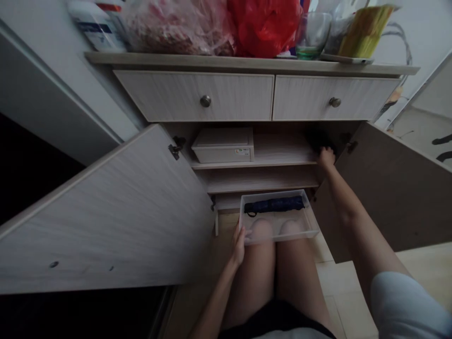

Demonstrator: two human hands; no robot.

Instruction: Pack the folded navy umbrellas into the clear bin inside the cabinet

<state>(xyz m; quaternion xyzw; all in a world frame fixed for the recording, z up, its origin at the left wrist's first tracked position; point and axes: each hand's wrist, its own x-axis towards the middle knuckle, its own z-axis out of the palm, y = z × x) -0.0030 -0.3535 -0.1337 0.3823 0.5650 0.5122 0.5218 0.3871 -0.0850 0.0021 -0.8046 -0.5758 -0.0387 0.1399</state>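
Pale cabinet (pixel 215 96) here, left door (pixel 106 212) open at 8 o'clock, bottle (pixel 97 26) up top around 11, glass (pixel 314 33) at 1, right door (pixel 391 188) open at 3. Left hand (pixel 239 245)'s gripping the clear tray (pixel 312 221) by its 8 o'clock edge, navy umbrella (pixel 278 205) inside along 12. Right hand (pixel 327 157), at 3, has fingers curled by some dark thing (pixel 315 137); can't tell if it's gripped. Bottle label (pixel 94 28)'s too blurry, box sticker (pixel 242 152) too small.

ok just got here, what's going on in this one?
A person is at an open cabinet. Their left hand holds the side of a clear tray over their knees, with a dark blue folded umbrella in it. Their right hand is at a dark item on the upper shelf, too shadowed to identify. A pale box sits at that shelf's left.
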